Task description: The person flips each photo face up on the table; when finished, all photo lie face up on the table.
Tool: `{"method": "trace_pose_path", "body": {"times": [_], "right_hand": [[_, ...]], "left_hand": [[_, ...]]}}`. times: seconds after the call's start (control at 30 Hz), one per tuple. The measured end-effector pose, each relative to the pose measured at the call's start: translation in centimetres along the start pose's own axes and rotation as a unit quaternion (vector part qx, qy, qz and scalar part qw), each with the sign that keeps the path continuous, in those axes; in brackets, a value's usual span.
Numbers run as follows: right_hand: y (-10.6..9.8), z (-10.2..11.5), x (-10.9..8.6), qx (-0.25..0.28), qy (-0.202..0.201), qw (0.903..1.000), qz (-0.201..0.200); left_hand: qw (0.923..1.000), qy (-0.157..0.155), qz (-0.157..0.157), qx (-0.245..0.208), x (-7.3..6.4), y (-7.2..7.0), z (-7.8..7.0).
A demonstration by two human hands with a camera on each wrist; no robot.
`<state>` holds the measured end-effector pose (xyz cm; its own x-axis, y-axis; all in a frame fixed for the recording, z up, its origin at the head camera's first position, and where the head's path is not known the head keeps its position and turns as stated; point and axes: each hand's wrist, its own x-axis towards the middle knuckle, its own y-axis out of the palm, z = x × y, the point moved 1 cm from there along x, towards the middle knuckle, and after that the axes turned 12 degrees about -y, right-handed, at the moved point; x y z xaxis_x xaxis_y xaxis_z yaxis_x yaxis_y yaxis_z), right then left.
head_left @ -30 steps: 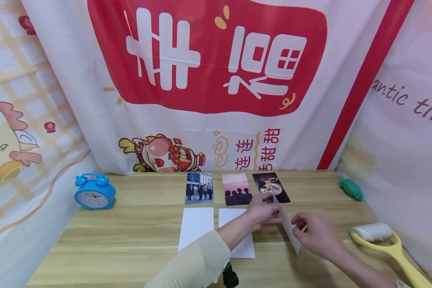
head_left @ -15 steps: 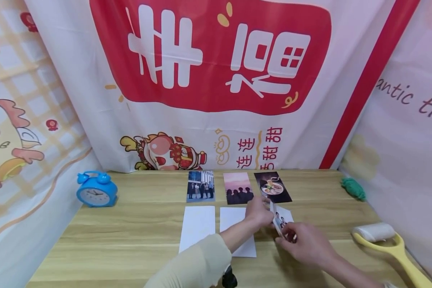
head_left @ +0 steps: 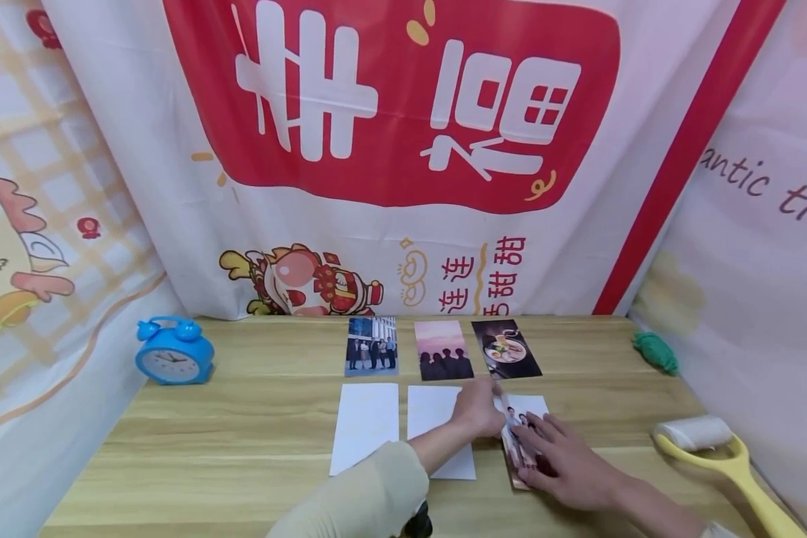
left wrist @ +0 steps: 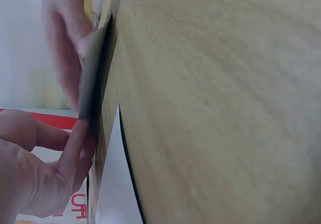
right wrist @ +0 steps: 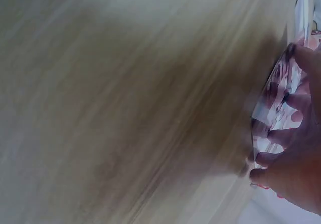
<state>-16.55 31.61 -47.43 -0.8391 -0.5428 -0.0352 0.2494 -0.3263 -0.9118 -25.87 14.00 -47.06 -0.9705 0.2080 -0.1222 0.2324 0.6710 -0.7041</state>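
Note:
A photo of people (head_left: 521, 448) lies low over the table, to the right of two white cards, its far part pale. My left hand (head_left: 479, 407) is at its far left edge. In the left wrist view, the fingers and thumb of the left hand (left wrist: 42, 169) pinch the end of the photo, which stands slightly tilted off the table. My right hand (head_left: 568, 463) reaches over its near right side; in the right wrist view the fingertips (right wrist: 281, 137) are spread and touch its glossy face. My left forearm partly covers a white card (head_left: 437, 411). Another white card (head_left: 366, 422) lies beside it.
Along the back lie a photo of people in suits (head_left: 371, 347), a photo of silhouettes (head_left: 442, 351) and a photo of a noodle bowl (head_left: 506, 350). A blue alarm clock (head_left: 175, 351) stands left. Right are a green bundle (head_left: 655, 353) and a yellow-handled lint roller (head_left: 696, 433).
The photo has gone from standing tilted, white back showing, to lying nearly flat, picture up. My right hand has gone from pinching its edge to resting spread fingers on it.

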Motion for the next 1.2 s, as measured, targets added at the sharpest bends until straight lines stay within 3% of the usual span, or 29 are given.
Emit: {"method": "trace_pose_path", "body": {"times": [0.17, 0.3, 0.47, 0.77, 0.87, 0.97, 1.1, 1.2], "right_hand": [[-0.1, -0.9, 0.1, -0.012, -0.013, 0.9998, 0.006], [-0.4, -1.6, 0.1, -0.028, -0.037, 0.9989, -0.006], [-1.1, -2.2, 0.1, -0.022, -0.042, 0.9989, 0.001], [-1.7, -2.2, 0.1, -0.032, -0.035, 0.9988, -0.014], [-1.9, -1.8, 0.6, -0.055, -0.033, 0.997, -0.043], [-2.3, -0.9, 1.4, -0.06, -0.019, 0.9942, -0.087], [-2.8, 1.1, 2.7, -0.002, 0.013, 0.9908, -0.135], [-2.8, 2.6, 3.8, 0.055, 0.013, 0.9895, -0.133]], "left_hand": [[0.9957, 0.033, -0.002, 0.086, 0.0, 0.0, 0.0], [0.9843, 0.041, 0.009, 0.171, -0.1, 0.1, -0.2], [0.9708, 0.056, 0.024, 0.232, -0.5, 0.0, -0.4], [0.952, 0.088, 0.051, 0.289, -0.9, -0.5, -0.4], [0.9445, 0.099, 0.053, 0.308, -0.9, -0.6, -0.3], [0.9445, 0.105, 0.056, 0.306, -0.9, -1.1, -0.3], [0.9428, 0.127, 0.038, 0.306, -0.8, -2.3, -0.1], [0.9355, 0.142, 0.027, 0.322, -1.0, -3.6, 0.8]]}}
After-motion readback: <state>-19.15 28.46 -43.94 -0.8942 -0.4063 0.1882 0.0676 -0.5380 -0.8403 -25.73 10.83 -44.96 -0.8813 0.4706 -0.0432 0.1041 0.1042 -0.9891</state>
